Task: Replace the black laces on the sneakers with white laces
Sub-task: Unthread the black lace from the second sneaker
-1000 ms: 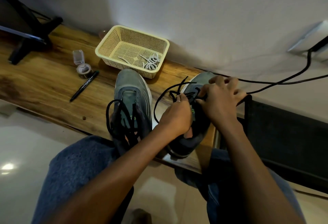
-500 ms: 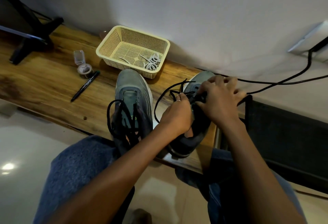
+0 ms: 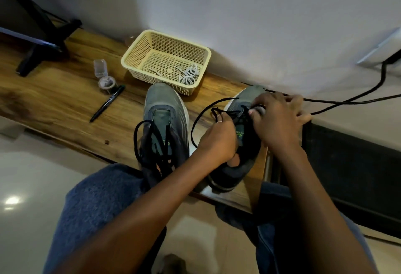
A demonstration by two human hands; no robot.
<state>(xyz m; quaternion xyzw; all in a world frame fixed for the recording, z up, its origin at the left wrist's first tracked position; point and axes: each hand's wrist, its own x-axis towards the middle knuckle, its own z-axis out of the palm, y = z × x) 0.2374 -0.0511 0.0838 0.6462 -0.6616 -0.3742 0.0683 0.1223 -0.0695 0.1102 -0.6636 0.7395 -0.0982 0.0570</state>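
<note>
A: Hands?
B: Left hand (image 3: pixel 219 141) curled, pinching the black lace (image 3: pixel 202 113) over the tongue of the right sneaker (image 3: pixel 240 143). Right hand (image 3: pixel 280 119) curled on the sneaker's front, fingertips at the laced eyelets, thumb down on the lace.
A: The lace itself?
B: Partly loose, one end looping out left across the wooden shelf (image 3: pixel 54 100).
A: Other shoe?
B: Left sneaker (image 3: pixel 166 109) just beside it, toe toward the wall, loosened black lace (image 3: pixel 138 141) heaped at its collar.
A: White laces?
B: White laces (image 3: pixel 189 74) coiled in the cream basket (image 3: pixel 134 53) behind the sneakers, against the wall.
A: Anything else?
B: Black pen (image 3: pixel 107 105) and small clear container (image 3: pixel 104 78) left of the basket. Black cable (image 3: pixel 351 100) runs right.
</note>
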